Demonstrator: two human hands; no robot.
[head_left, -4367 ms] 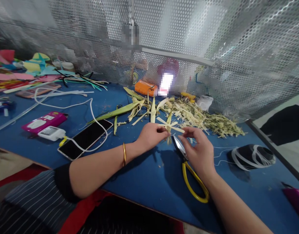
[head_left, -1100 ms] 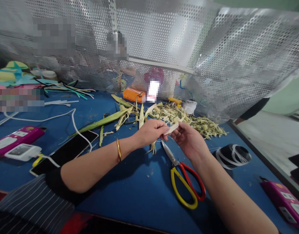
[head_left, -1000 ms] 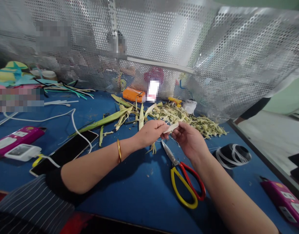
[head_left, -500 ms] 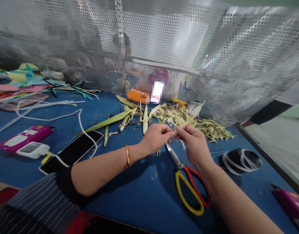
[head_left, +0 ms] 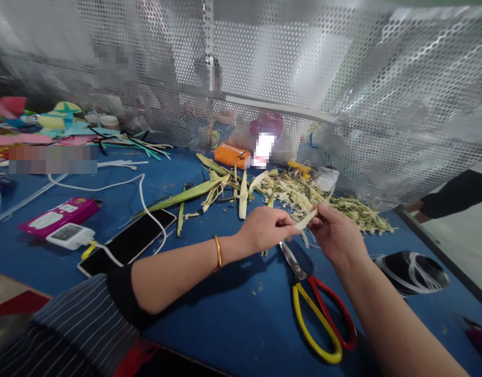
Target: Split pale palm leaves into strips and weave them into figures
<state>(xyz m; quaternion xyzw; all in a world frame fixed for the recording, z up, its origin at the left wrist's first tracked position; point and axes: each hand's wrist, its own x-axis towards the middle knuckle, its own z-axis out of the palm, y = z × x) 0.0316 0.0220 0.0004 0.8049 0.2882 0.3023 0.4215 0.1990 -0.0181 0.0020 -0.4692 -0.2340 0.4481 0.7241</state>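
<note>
A pale strip of what looks like corn husk (head_left: 305, 219) stretches between my two hands above the table. My left hand (head_left: 266, 230), a gold bangle on its wrist, pinches the strip's lower left end. At the other end, the fingers of my right hand (head_left: 338, 230) are closed on it. Just below my hands lie scissors (head_left: 301, 273) with one yellow and one red handle, blades pointing away from me. Behind my hands are several long husk leaves (head_left: 243, 196) and a heap of shredded pale green pieces (head_left: 358, 212).
A black spool wound with white thread (head_left: 413, 272) lies right. Left are a phone (head_left: 126, 243), a white charging device with a cable (head_left: 70, 235) and a purple packet (head_left: 62, 215). An orange packet (head_left: 232, 155) lies before the perforated screen (head_left: 280, 57). Another person's sleeve (head_left: 458, 193) shows right.
My hands were close together at the fingertips; now they are farther apart, with the pale strip showing between them. The whole view has shifted, so things appear farther right.
</note>
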